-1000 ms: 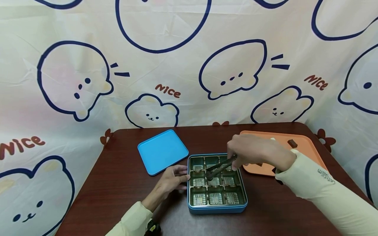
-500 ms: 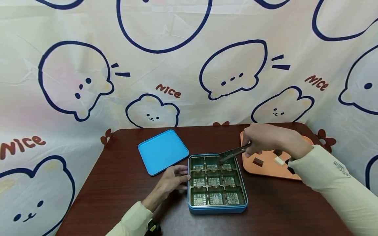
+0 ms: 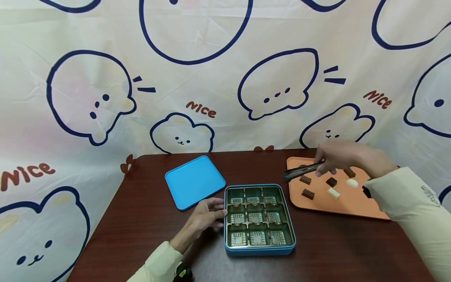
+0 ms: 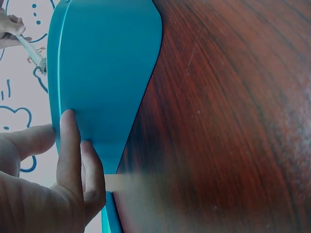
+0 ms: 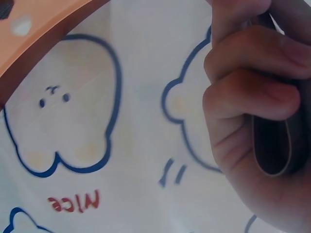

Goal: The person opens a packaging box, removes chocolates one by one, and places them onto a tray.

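Observation:
A blue tin with a gold insert of several square compartments stands on the table. My left hand is at its left side. In the left wrist view, fingertips touch the tin's blue wall and the thumb reaches its rim. My right hand grips dark tongs above the orange tray, their tips pointing left past its left edge. Curled fingers wrap the bent end of the tongs in the right wrist view. Brown chocolate pieces and white pieces lie on the tray.
Behind and left of the tin, a light blue lid lies flat. The dark wooden table ends at a patterned cloth hanging behind it.
My right hand has lifted the tongs out of the tin and carried them right, over to the orange tray. The left hand and the tin have stayed in place.

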`<state>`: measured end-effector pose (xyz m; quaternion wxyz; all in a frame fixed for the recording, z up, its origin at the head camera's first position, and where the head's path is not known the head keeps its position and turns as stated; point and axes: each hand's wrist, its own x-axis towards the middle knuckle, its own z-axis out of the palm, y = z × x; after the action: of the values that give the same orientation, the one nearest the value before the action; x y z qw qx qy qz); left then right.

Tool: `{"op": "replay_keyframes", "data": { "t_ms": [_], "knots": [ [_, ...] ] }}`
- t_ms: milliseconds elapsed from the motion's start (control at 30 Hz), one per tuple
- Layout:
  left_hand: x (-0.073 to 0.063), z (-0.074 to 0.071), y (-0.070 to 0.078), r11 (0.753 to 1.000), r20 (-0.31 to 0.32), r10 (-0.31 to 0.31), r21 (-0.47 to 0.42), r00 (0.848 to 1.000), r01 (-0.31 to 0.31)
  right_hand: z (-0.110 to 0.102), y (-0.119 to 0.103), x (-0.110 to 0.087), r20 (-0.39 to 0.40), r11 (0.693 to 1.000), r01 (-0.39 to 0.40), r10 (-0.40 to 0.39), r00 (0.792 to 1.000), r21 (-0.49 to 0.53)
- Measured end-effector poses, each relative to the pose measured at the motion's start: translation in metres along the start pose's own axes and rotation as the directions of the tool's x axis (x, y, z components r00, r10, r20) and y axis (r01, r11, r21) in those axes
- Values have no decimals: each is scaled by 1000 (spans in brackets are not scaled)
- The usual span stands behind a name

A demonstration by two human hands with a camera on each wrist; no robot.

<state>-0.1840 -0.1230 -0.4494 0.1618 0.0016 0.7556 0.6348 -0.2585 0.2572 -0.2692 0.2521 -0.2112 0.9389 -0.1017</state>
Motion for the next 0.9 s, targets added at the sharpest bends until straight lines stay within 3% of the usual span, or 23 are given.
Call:
{"op": "replay_keyframes", "data": {
  "t_ms": [400,733,900],
  "knots": [
    [1,0,-1,1000,5,3,-3,1000,-3,-2,65,-5,68,996,-92,92,993,-1],
    [1,0,-1,1000,15,1,-13,1000,-1,0,100,-20,115,983,-182,180,977,11],
    [2,-1,-2,1000,11,9,-4,1000,-9,3,115,-30,153,970,-235,223,963,64]
  ]
}}
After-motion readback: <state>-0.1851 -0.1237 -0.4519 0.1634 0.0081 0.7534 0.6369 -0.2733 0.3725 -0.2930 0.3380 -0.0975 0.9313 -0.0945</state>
